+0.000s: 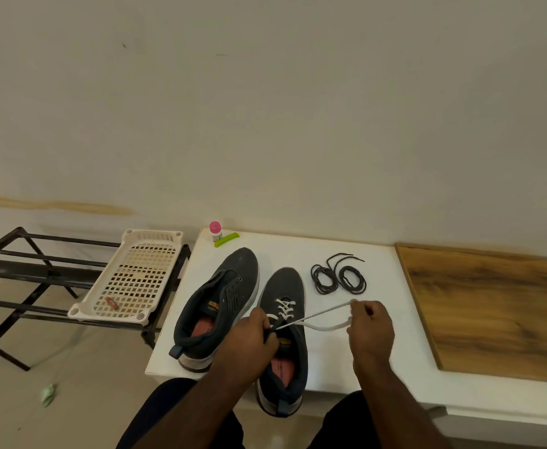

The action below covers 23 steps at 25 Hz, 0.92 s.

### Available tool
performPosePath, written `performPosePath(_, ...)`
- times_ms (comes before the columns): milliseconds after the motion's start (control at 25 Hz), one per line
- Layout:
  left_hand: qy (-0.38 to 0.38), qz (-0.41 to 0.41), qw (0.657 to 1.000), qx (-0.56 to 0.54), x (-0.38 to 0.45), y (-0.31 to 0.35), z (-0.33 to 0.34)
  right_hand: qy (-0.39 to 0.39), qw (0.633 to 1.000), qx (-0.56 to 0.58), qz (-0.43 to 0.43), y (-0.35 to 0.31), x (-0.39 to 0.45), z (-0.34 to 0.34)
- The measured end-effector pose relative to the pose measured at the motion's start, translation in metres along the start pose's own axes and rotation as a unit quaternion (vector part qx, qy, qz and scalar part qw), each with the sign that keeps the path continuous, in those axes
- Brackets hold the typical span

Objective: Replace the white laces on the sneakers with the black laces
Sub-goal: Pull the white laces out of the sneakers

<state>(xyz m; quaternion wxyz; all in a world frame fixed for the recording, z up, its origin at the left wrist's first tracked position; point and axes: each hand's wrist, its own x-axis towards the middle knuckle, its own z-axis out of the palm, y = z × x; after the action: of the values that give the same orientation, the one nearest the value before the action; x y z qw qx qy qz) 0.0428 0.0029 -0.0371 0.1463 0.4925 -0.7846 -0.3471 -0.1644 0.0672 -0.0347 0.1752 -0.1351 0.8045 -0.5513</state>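
Probably a home entryway: a black shoe rack (22,286) with a plastic basket (132,277) stands left of the hands, bare plastered wall (265,108) beyond them.

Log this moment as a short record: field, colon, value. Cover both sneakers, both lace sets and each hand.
left sneaker: no laces, on white table
right sneaker: white lace partly unthreaded, lower eyelets still laced
black laces: two coils lying right of the sneakers, untouched
left hand: grips right sneaker at the tongue
right hand: pinches white lace, pulling it out rightward
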Motion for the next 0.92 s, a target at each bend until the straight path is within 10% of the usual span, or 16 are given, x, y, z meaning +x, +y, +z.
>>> performPosePath(80, 0.001, 0.001, 1.000, 0.001, 0.000, -0.001, 0.000, 0.019, 0.998, 0.014, 0.050, 0.010, 0.006, -0.001)
performPosePath(240, 0.011, 0.014, 1.000, 0.015, -0.001, -0.001, 0.002, -0.154, 0.951, -0.251, -0.097, 0.007, -0.008, 0.000)
performPosePath(440, 0.004, 0.034, 0.998, 0.047, -0.001, 0.002, 0.003, -0.340, 0.885, -0.268, -0.173, -0.016, -0.055, 0.022)
performPosePath(720, -0.010, -0.013, 1.000, 0.008, 0.001, -0.011, -0.016, -0.246, 0.910, -0.307, -0.135, -0.005, -0.044, 0.012)
performPosePath(920, 0.020, 0.144, 0.985, 0.093, -0.002, 0.007, -0.007, -0.262, 0.909, -0.292, -0.140, -0.005, -0.057, 0.016)
